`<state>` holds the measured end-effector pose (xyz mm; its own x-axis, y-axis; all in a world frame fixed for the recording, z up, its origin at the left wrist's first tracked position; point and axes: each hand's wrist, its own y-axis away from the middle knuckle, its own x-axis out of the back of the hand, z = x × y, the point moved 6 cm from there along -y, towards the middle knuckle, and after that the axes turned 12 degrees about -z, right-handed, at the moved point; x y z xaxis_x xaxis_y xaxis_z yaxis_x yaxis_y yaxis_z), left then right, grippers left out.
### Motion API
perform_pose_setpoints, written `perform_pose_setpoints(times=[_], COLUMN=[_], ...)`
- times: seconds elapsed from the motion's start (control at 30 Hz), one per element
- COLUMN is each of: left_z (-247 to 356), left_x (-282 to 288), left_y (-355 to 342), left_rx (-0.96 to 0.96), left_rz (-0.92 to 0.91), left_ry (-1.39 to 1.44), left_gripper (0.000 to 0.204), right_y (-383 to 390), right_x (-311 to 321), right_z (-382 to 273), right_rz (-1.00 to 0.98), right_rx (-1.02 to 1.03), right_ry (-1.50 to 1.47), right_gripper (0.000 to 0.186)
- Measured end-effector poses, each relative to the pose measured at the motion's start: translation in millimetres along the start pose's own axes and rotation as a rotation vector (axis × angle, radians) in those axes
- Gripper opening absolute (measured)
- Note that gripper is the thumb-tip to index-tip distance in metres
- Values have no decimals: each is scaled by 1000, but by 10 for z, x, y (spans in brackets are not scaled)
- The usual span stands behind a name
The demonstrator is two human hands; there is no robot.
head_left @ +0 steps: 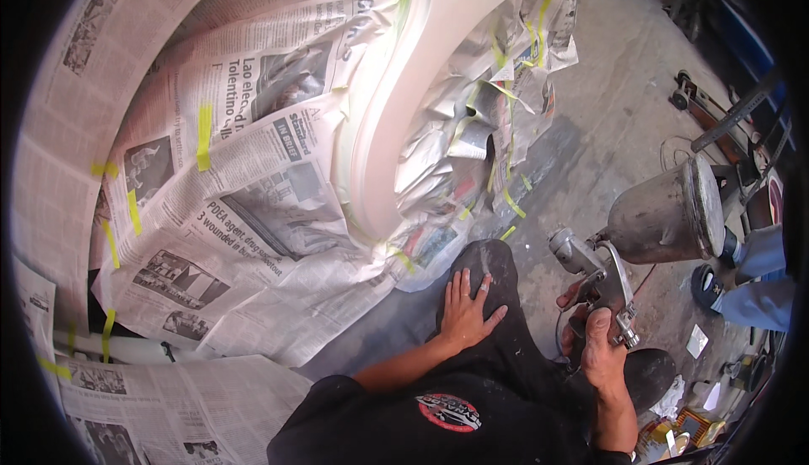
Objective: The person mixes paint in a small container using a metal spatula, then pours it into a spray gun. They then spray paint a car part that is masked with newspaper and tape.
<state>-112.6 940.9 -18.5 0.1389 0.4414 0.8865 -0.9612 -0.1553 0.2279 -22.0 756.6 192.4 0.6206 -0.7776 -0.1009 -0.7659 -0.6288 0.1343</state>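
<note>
My right hand (pixel 600 355) is wrapped round the handle of a spray gun (pixel 597 275), a worn metal one with a large grey cup (pixel 661 216) fixed to it. The gun is held over the floor at my right, its nozzle end toward the upper left. My left hand (pixel 466 309) rests flat on my knee with its fingers spread and holds nothing. Beyond that knee curves a pale, whitish car body panel (pixel 383 141) around a wheel arch. Newspaper (pixel 244 187), fastened with yellow-green masking tape (pixel 204 136), covers the surfaces on both sides of the panel.
Crumpled newspaper (pixel 438 149) fills the wheel arch. A low wheeled metal jack (pixel 716 111) stands on the concrete floor (pixel 615 86) at the far right. Another person's leg (pixel 758 284) and sandalled foot (pixel 706 286) are at the right edge. Cans and a yellow box (pixel 699 424) lie at lower right.
</note>
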Motion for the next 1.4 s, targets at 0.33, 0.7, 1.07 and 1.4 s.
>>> perform_pose_setpoints(times=[0.33, 0.7, 1.07, 1.4], left_z=[-12, -24, 3, -14], left_x=[-43, -88, -85, -103], left_y=[-14, -10, -9, -2], left_rx=[-16, -27, -26, -17], left_rz=[-2, -6, -14, -29], left_ry=[-46, -42, -77, -66], left_gripper=[82, 83, 82, 83], right_y=[-54, -192, -256, -358], right_x=[143, 293, 306, 427], right_z=[-232, -344, -652, -1040], right_rz=[-262, 145, -73, -100], right_rx=[58, 117, 212, 312], right_ry=[-197, -65, -111, -189], right_gripper=[90, 66, 86, 87])
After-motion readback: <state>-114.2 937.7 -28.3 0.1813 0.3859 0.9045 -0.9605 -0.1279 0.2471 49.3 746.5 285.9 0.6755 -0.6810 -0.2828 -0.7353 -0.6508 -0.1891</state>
